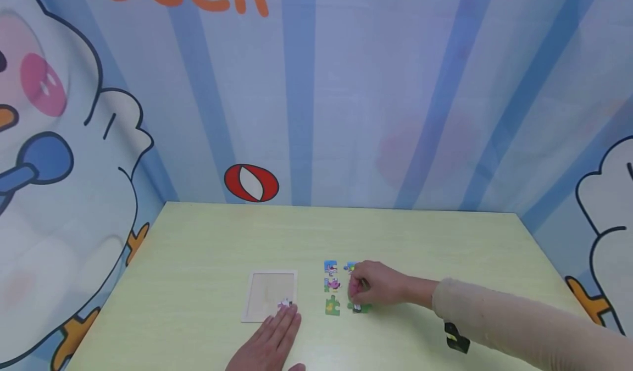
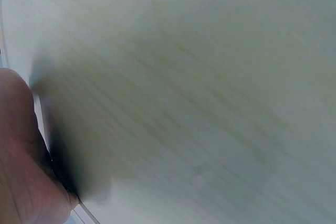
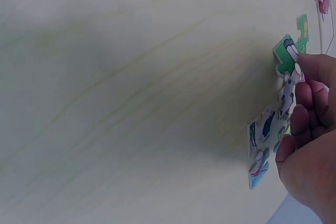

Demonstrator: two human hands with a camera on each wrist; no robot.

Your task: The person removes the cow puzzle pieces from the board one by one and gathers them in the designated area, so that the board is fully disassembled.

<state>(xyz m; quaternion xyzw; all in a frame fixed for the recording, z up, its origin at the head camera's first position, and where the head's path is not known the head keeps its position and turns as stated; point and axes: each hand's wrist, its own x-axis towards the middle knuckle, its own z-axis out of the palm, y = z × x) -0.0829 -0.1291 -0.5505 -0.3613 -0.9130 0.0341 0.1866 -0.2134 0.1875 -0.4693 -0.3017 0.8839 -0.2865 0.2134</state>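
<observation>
My left hand lies with straight fingers over the near right corner of a shallow white puzzle tray. Its fingertips touch or nearly cover a small white-and-purple puzzle piece in that corner. My right hand is over the loose pieces right of the tray, thumb and forefinger brought together. In the right wrist view these fingertips pinch at the edge of a green puzzle piece with a black-and-white pattern; the contact itself is partly hidden. A white-and-blue piece lies beside the curled fingers.
Left of my right hand, a column of loose pieces includes a blue one, a pink-figured one and a green one. More pieces lie under the right hand. A striped backdrop stands behind the pale table.
</observation>
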